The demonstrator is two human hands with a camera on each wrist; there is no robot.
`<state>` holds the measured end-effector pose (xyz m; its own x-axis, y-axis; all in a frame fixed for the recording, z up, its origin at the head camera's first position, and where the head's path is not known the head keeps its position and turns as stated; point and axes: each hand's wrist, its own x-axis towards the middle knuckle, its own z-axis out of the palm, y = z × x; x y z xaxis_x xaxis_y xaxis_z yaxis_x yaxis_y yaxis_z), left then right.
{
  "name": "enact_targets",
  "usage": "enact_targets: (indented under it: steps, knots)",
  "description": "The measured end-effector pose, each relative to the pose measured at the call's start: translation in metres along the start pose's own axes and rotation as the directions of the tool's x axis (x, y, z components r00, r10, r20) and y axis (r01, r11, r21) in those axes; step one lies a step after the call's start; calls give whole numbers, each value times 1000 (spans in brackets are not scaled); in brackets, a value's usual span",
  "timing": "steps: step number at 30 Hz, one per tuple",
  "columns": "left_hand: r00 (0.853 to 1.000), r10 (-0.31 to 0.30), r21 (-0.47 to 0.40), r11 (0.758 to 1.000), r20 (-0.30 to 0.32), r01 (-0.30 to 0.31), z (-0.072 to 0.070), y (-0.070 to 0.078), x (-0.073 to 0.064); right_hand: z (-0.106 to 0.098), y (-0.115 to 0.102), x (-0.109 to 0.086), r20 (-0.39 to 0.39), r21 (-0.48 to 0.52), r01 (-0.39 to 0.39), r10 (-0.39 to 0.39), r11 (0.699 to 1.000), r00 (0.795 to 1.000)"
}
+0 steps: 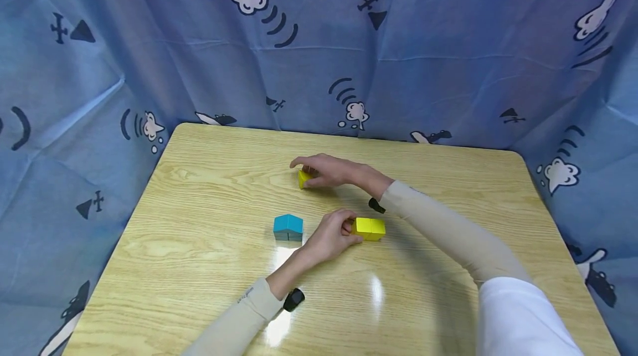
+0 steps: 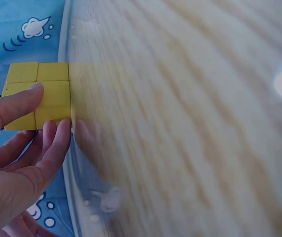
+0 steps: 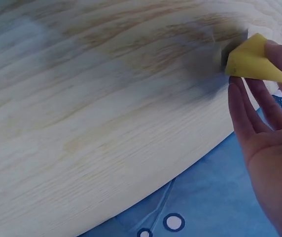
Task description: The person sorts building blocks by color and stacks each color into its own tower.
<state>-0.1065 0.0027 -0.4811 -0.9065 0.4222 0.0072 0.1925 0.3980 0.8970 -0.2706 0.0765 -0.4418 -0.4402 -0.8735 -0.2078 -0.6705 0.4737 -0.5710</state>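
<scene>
In the head view, my left hand (image 1: 331, 237) grips a group of yellow blocks (image 1: 370, 226) set close together on the table. The left wrist view shows the thumb lying across the front of these yellow blocks (image 2: 54, 98), with fingertips against their side. Farther back, my right hand (image 1: 326, 170) pinches a yellow wedge-shaped block (image 1: 302, 180). Its slanted faces show in the right wrist view, where the yellow wedge (image 3: 253, 61) sits between thumb and fingers, close to the tabletop. A small group of blue blocks (image 1: 288, 227) with a peaked top stands left of my left hand.
The wooden table (image 1: 199, 223) has a glossy top with bright reflections. Patterned blue cloth (image 1: 309, 90) hangs behind it and along both sides. Black wrist devices (image 1: 294, 299) sit on both wrists, and the right forearm crosses over the table's right half.
</scene>
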Motion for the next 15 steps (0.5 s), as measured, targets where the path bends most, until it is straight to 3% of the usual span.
enact_targets:
  steps: [7, 15]
  knots:
    - [1000, -8, -12, 1000, 7, 8, 0, 1, 0, -4, 4, -11, -38, -10, 3, -3, 1000, 999]
    - [1000, -6, -9, 1000, 6, 6, 0, 0, 0, -9, 7, -26, -69, 78, -30, 36, 996, 997]
